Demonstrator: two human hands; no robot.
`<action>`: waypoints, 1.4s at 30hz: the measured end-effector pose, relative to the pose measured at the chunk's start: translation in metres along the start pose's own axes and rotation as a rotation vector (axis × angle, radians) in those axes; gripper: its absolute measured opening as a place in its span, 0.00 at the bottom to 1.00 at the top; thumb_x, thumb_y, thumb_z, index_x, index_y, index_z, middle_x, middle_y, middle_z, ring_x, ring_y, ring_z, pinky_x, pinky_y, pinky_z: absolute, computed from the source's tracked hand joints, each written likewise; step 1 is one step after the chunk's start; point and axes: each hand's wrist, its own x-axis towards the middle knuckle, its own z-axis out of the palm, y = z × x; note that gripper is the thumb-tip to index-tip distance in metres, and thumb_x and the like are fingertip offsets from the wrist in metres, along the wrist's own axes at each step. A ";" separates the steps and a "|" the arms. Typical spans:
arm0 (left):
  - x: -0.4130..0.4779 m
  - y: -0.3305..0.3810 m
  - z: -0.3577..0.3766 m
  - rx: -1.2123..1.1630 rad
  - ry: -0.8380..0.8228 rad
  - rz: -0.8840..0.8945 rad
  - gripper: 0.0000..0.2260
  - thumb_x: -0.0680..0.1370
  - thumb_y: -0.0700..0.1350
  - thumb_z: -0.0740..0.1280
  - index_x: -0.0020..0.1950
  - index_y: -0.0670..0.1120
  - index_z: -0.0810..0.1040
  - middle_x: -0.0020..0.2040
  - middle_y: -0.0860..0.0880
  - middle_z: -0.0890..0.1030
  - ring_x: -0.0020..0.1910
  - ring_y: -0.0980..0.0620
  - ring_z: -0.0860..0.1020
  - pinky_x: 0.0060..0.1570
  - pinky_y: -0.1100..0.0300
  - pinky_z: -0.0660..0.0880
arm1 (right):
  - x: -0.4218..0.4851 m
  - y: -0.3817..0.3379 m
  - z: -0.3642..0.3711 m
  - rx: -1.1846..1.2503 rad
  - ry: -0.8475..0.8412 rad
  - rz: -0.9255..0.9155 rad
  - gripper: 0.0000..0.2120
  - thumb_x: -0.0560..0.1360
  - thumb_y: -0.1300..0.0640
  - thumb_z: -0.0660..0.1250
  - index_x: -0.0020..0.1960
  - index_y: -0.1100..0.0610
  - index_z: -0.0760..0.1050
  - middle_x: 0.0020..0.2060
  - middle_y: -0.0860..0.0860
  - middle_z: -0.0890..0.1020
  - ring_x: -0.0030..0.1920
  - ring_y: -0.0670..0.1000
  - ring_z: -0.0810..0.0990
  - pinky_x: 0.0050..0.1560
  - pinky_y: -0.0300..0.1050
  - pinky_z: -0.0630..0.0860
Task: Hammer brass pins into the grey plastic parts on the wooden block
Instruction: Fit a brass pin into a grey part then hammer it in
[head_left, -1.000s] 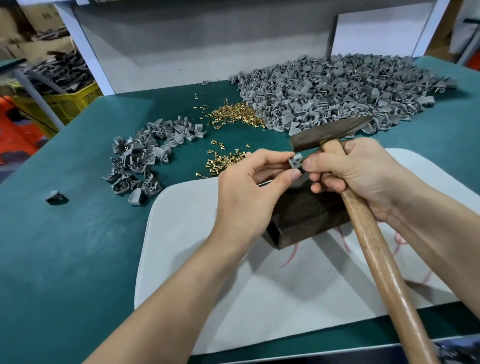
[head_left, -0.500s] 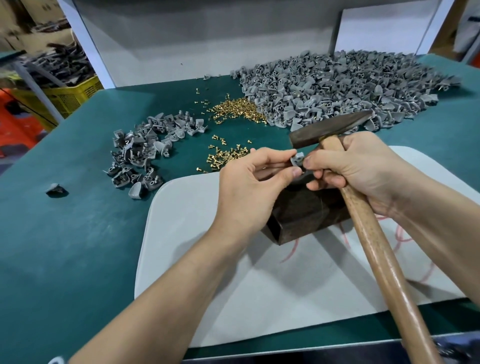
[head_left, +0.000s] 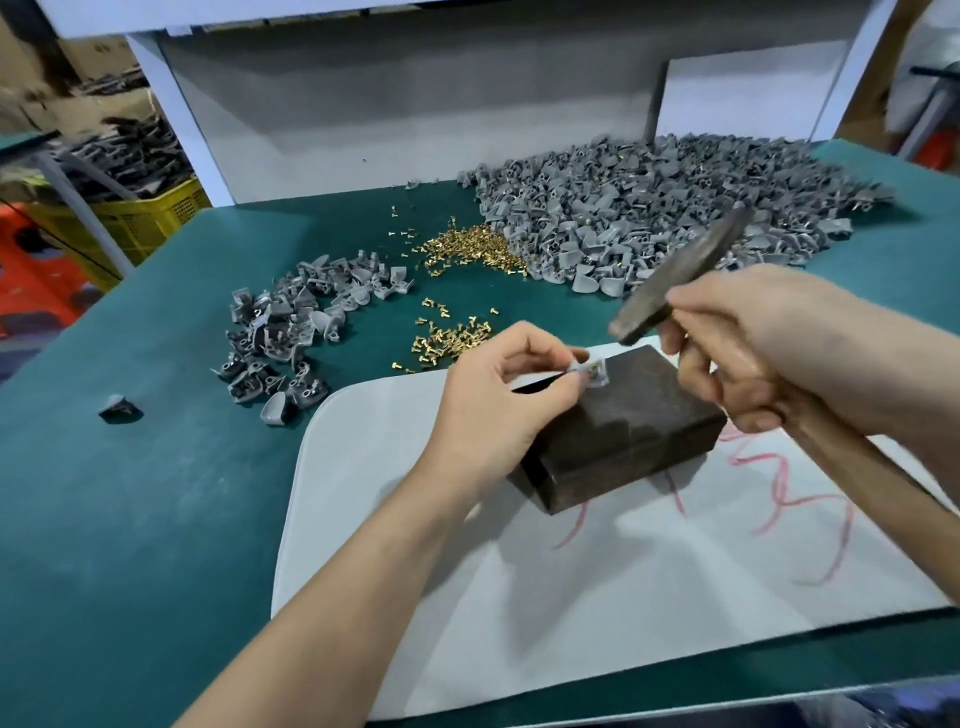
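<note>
- On the far left corner of the wooden block sits one grey plastic part. We pinch it there, the grip of our left hand closing on it with thumb and forefinger while the other fingers curl behind.
- We see a glint of brass on that part, but it is too small for us to say how a pin sits in it.
- Our right hand wraps its grip around the hammer close under the head. The dark head is blurred and hangs tilted above the block's far edge, clear of the part.
- The block lies on a white mat marked with red scribbles, and the mat lies on the green bench.
- Beyond the mat, loose brass pins are scattered near our left hand. A thicker heap of them lies farther back, touching the large heap of grey parts at the back right.
- A smaller heap of grey parts spreads on the bench to the left, and a single grey piece lies well apart from it.
- Off the bench at the far left, a yellow crate holds dark grey pieces piled above its rim; we cannot tell their kind.
</note>
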 end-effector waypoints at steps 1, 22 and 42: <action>0.000 0.000 0.000 0.041 -0.006 -0.020 0.09 0.71 0.36 0.73 0.37 0.48 0.76 0.47 0.54 0.84 0.49 0.60 0.80 0.55 0.59 0.76 | -0.005 -0.003 -0.001 -0.115 0.008 -0.006 0.15 0.80 0.54 0.55 0.39 0.63 0.70 0.21 0.58 0.70 0.15 0.48 0.60 0.17 0.34 0.61; 0.002 -0.004 -0.002 0.006 -0.116 -0.099 0.09 0.72 0.32 0.70 0.36 0.44 0.76 0.48 0.53 0.82 0.44 0.64 0.80 0.50 0.67 0.75 | -0.011 -0.020 0.024 -0.431 -0.015 0.045 0.17 0.82 0.50 0.53 0.36 0.57 0.64 0.16 0.48 0.63 0.15 0.47 0.59 0.19 0.32 0.61; 0.001 -0.002 -0.002 0.033 -0.099 -0.090 0.12 0.72 0.32 0.70 0.33 0.45 0.74 0.49 0.51 0.82 0.43 0.61 0.80 0.47 0.69 0.74 | -0.014 -0.017 0.025 -0.240 0.080 0.024 0.17 0.81 0.48 0.53 0.37 0.56 0.64 0.15 0.46 0.62 0.14 0.45 0.58 0.19 0.31 0.60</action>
